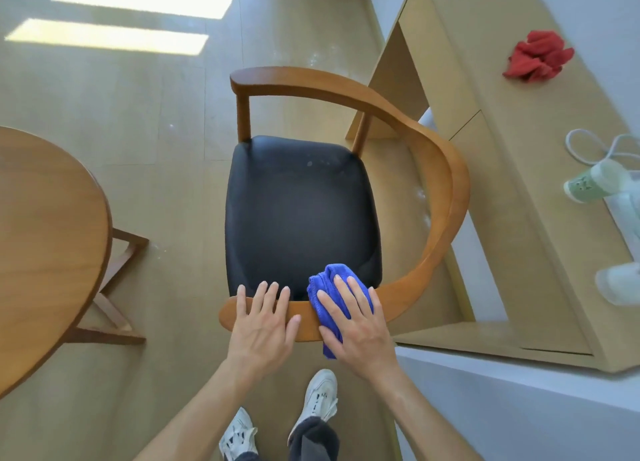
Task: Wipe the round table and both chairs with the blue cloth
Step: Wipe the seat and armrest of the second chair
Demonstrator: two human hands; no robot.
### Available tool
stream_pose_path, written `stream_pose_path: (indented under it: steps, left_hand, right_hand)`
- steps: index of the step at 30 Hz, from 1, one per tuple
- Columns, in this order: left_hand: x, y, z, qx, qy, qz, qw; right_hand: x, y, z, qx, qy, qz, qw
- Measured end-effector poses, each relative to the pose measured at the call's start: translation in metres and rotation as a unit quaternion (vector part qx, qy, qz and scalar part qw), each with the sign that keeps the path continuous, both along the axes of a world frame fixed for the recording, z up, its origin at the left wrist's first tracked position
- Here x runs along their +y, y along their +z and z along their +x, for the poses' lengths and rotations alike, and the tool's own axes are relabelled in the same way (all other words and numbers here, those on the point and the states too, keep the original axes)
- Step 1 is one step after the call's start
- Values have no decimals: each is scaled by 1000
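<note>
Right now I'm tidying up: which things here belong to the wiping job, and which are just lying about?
Job:
blue cloth under right hand
chair, left hand resting on its rail
round table

Lying about:
red cloth
white cable
green-and-white object

Round table (45, 238) cut off by left edge, only right part of top shows; its base mostly hidden under the top. Cloth (330, 303) largely covered by right hand (360, 325). Chair (301, 211) rail under both hands hidden; near legs out of sight. Pale green item (595, 183) and white item (620, 284) at right edge cut off and blurred, can't tell what. Both forearms and shoes (320, 396) run off bottom edge.
</note>
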State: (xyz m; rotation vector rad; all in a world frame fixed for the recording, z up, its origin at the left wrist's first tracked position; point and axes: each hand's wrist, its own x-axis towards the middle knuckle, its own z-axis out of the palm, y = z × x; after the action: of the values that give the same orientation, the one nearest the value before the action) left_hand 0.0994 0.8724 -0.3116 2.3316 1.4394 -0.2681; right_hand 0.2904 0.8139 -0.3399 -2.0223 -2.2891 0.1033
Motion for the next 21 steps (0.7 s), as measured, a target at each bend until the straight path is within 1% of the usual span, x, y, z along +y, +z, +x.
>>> stream_pose_path:
  steps: [5,9,11,13,17,19,21]
  left_hand:
    - [12,-14,29,18,1,-33,999]
    - [24,-18,58,36,22,-43,998]
    - [29,-21,78,36,21,-42,998]
    - [32,-25,94,30,17,-48,998]
    - [36,-28,105,32,27,-46,998]
    - [34,-28,104,39,32,-52,997]
    - [35,-26,105,41,36,-55,997]
  right_hand:
    - [6,-2,68,7,-35,-17,999]
    - [20,0,113,4,-105,-37,994]
    - [28,2,131,17,-145,-38,989]
    - [32,0,138,39,-173,-25,984]
    - [32,-10,121,69,-258,18,963]
    - [30,-14,114,53,-259,34,964]
    - [32,-15,122,36,-218,31,975]
